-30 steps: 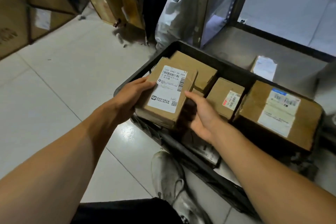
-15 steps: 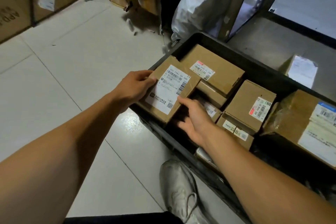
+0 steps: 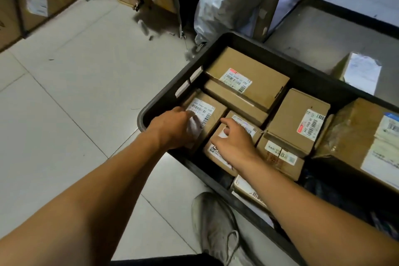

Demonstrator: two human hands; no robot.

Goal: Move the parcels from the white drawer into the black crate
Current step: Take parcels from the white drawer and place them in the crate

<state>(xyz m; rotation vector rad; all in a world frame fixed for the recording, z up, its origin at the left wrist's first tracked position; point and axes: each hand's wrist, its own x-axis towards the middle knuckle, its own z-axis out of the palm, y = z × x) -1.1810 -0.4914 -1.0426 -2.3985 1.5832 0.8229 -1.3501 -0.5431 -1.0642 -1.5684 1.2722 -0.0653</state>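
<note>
The black crate stands on the floor and holds several brown parcels. A parcel with a white barcode label sits in the crate's near-left corner, against the wall. My left hand lies on its near end, blurred fingers over the label. My right hand hovers with spread fingers over the neighbouring parcel, holding nothing. The white drawer is out of view.
More parcels fill the crate: a flat one at the back, a taller one in the middle, a large one at the right. A small parcel lies on the shelf behind. A grey bag, my shoe.
The labelled parcel went from held above the crate's edge down into the near-left corner. My right hand left it and now hovers over the neighbouring parcel.
</note>
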